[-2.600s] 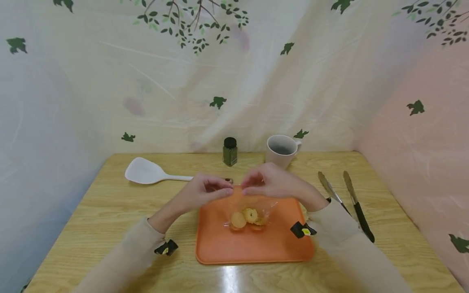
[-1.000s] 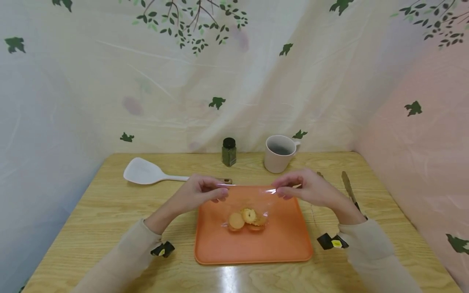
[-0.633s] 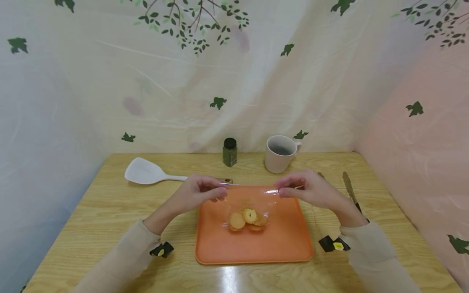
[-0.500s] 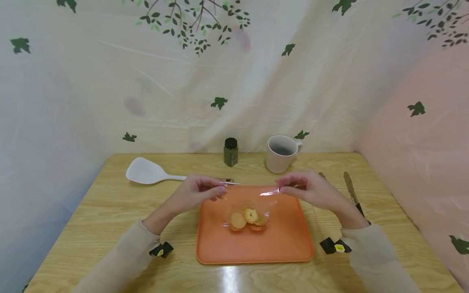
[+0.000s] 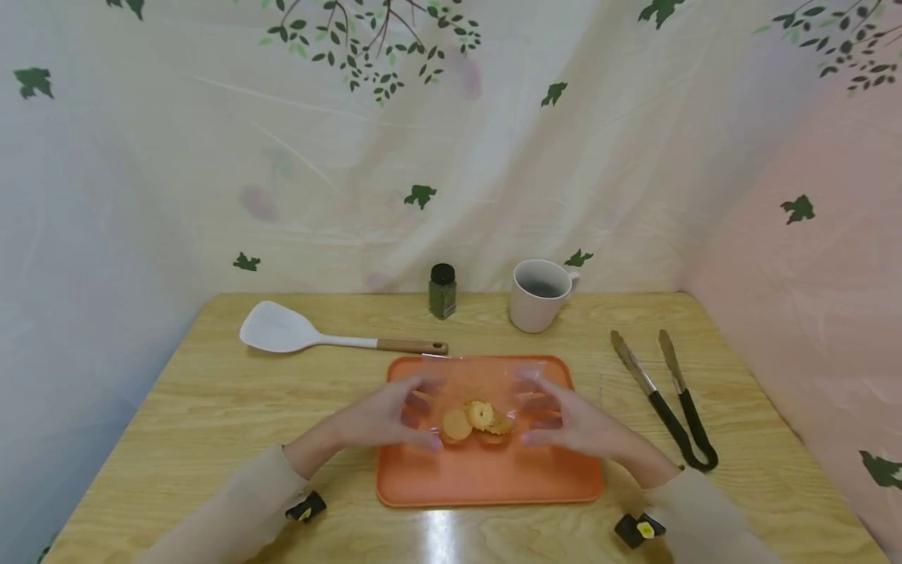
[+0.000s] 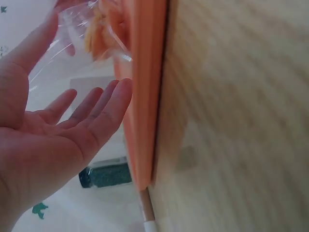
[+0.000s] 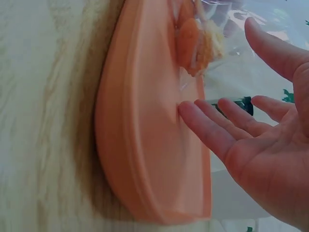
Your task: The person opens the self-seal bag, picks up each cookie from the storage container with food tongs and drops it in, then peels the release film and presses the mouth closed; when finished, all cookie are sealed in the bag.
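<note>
A clear plastic bag (image 5: 496,388) with several round golden crackers (image 5: 456,425) in it lies on the orange tray (image 5: 486,482). To its left is my left hand (image 5: 391,415), thumb and fingers spread apart, with nothing gripped. My right hand (image 5: 571,419) mirrors it on the other side, also spread and slightly blurred. The left wrist view has the left palm (image 6: 53,135) turned toward the bag, fingertips near the tray's edge. In the right wrist view, the right fingers (image 7: 207,128) reach over the tray, below the crackers in the bag.
Behind the tray lies a white spatula (image 5: 282,329) with a wooden handle. A green-filled jar (image 5: 442,294) and a light mug (image 5: 537,301) stand at the back. Black-handled tongs (image 5: 665,415) rest on the table to the right.
Both hands have let go of the bag's top edge, come down toward me and spread their fingers on either side of it. Earlier they pinched that edge and drew apart along it.
</note>
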`<state>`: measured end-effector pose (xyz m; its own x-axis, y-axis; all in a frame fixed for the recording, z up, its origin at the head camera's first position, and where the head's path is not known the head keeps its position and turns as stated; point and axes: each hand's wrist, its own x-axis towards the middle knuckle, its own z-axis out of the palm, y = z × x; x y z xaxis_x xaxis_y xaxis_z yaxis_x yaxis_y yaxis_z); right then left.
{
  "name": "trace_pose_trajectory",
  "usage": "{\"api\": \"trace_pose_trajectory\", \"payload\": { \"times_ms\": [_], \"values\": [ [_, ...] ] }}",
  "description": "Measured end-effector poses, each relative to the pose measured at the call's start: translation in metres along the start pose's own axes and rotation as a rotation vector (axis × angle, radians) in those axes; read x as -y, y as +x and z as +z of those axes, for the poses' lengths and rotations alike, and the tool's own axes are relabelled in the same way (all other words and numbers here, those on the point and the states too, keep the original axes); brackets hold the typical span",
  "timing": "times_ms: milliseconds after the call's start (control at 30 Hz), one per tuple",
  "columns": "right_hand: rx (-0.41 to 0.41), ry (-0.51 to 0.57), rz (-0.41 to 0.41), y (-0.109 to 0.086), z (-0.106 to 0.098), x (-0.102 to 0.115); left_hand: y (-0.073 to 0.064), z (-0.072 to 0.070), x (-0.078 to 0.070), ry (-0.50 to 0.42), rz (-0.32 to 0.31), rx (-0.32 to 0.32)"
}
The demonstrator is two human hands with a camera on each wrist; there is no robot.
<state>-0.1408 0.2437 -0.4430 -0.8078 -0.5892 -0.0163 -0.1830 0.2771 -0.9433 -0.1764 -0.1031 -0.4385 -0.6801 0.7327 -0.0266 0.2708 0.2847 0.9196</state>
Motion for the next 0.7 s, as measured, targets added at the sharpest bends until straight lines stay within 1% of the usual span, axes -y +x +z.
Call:
{"api": "trace_pose_trajectory", "payload": {
  "times_ms": [133,267,433,567,700],
  "values": [
    [0.004,-0.013,-0.005,0.007,0.006,-0.003,0.007,0.008,0.005,0.061,0.025,0.001],
    [0.011,-0.078,-0.005,0.016,0.010,0.000,0.012,0.011,0.003,0.134,0.054,-0.003],
    [0.049,-0.171,-0.011,0.026,0.014,0.003,0.018,0.013,0.002,0.209,0.094,-0.002],
    [0.073,-0.235,-0.031,0.027,0.017,0.004,0.020,0.015,0.000,0.201,0.084,-0.004],
    [0.056,-0.287,-0.007,0.026,0.019,0.006,0.020,0.015,-0.003,0.211,0.049,-0.011]
  ]
}}
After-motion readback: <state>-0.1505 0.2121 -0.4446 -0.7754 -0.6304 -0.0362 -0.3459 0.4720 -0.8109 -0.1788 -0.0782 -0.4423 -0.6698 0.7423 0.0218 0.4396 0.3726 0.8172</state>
